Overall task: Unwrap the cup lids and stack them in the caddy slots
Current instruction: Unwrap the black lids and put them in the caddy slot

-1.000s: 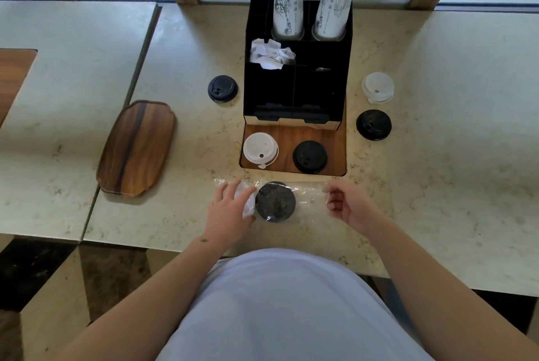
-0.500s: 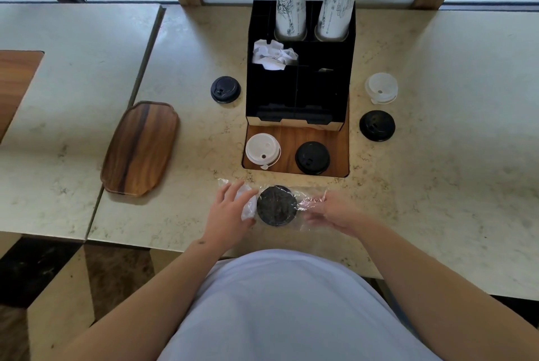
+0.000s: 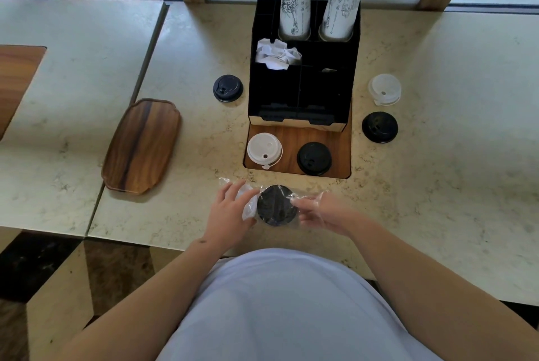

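My right hand (image 3: pixel 320 212) has slid in from the wrap's far end and now pinches the clear plastic wrap (image 3: pixel 250 209) beside the black lid (image 3: pixel 277 205), low centre of frame; left hand (image 3: pixel 230 212) clamps the other end. Step: unwrapping; next needs a firm opposing pull. Beige stone counter (image 3: pixel 437 185), caddy (image 3: pixel 303 83) above centre, windows behind.
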`<move>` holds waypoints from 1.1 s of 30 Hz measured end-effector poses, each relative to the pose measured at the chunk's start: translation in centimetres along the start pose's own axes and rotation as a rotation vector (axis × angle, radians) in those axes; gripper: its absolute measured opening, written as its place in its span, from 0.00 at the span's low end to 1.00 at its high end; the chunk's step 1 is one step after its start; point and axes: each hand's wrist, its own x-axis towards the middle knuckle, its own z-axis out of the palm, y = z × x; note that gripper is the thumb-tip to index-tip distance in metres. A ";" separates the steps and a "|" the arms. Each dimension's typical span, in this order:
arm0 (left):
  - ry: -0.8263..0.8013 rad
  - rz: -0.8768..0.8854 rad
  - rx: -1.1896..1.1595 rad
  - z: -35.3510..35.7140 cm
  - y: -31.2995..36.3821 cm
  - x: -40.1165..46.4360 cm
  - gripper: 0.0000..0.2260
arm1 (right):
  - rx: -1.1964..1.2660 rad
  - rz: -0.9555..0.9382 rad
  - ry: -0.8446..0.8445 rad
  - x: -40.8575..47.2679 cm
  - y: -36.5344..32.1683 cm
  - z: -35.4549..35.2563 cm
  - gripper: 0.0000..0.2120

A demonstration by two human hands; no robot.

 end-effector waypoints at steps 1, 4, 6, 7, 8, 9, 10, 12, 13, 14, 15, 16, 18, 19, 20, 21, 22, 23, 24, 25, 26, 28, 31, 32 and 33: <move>0.001 0.003 0.008 0.0 0.0 0.0 0.32 | -0.012 0.014 -0.002 0.0 -0.1 0.1 0.16; 0.005 0.002 0.004 -0.1 0.0 0.1 0.31 | -0.078 0.027 0.006 -0.2 -0.1 0.2 0.18; 0.004 -0.003 0.002 -0.1 0.0 0.1 0.30 | -0.087 0.022 0.008 -0.4 -0.1 0.3 0.22; 0.002 -0.004 0.004 -0.1 0.0 0.1 0.30 | -0.082 0.022 0.001 -0.4 -0.1 0.3 0.23; 0.001 -0.003 0.005 -0.1 -0.1 0.1 0.30 | -0.077 0.023 -0.008 -0.5 -0.2 0.5 0.23; 0.002 0.002 0.005 -0.1 -0.1 0.2 0.29 | -0.072 0.024 -0.015 -0.6 -0.3 0.6 0.22; 0.004 0.008 0.005 -0.1 -0.1 0.2 0.29 | -0.061 0.023 -0.021 -0.8 -0.4 0.7 0.22; 0.010 0.013 0.003 0.0 -0.2 0.3 0.28 | -0.030 0.007 -0.021 -0.9 -0.6 0.9 0.21; 0.013 0.012 0.003 0.0 -0.3 0.3 0.28 | -0.010 0.004 -0.019 -0.9 -0.6 0.9 0.21; 0.015 0.011 0.006 0.0 -0.3 0.3 0.28 | 0.009 0.006 -0.020 -1.0 -0.6 1.0 0.21; 0.016 0.009 0.013 0.0 -0.3 0.3 0.28 | 0.017 0.010 -0.025 -1.0 -0.5 1.1 0.21; 0.014 0.008 0.022 0.0 -0.3 0.3 0.28 | 0.013 0.016 -0.029 -1.0 -0.4 1.1 0.21; 0.006 0.007 0.042 0.0 -0.2 0.4 0.28 | -0.005 0.022 -0.018 -0.8 -0.1 1.1 0.19; -0.001 0.005 0.045 0.0 -0.2 0.4 0.29 | -0.008 0.026 0.001 -0.8 0.1 1.1 0.18; -0.009 0.000 0.044 0.0 -0.1 0.4 0.29 | -0.006 0.029 0.023 -0.9 0.2 0.9 0.17; -0.015 -0.007 0.043 0.0 -0.1 0.4 0.29 | -0.004 0.028 0.040 -1.0 0.3 0.6 0.16; -0.018 -0.012 0.043 0.0 0.0 0.4 0.29 | -0.010 0.023 0.046 -1.2 0.4 0.3 0.16; -0.018 -0.017 0.044 0.1 0.1 0.4 0.29 | -0.025 0.017 0.051 -1.5 0.5 -0.1 0.15; -0.016 -0.021 0.044 0.1 0.1 0.4 0.29 | -0.046 0.010 0.063 -1.9 0.6 -0.6 0.14; -0.011 -0.025 0.042 0.1 0.2 0.4 0.29 | -0.063 0.001 0.083 -2.3 0.7 -1.2 0.13; -0.007 -0.030 0.037 0.1 0.2 0.4 0.29 | -0.071 -0.010 0.104 -2.8 0.7 -1.8 0.12; -0.002 -0.042 0.027 0.2 0.3 0.4 0.29 | -0.065 -0.030 0.126 -3.7 0.7 -3.1 0.13; 0.015 -0.053 0.022 0.2 0.5 0.5 0.29 | -0.040 -0.063 0.215 -5.0 0.4 -5.2 0.16; 0.019 -0.056 0.031 0.3 0.5 0.6 0.29 | -0.038 -0.083 0.258 -5.3 0.2 -5.7 0.17; 0.017 -0.061 0.044 0.3 0.6 0.6 0.29 | -0.031 -0.106 0.303 -5.6 -0.1 -6.2 0.17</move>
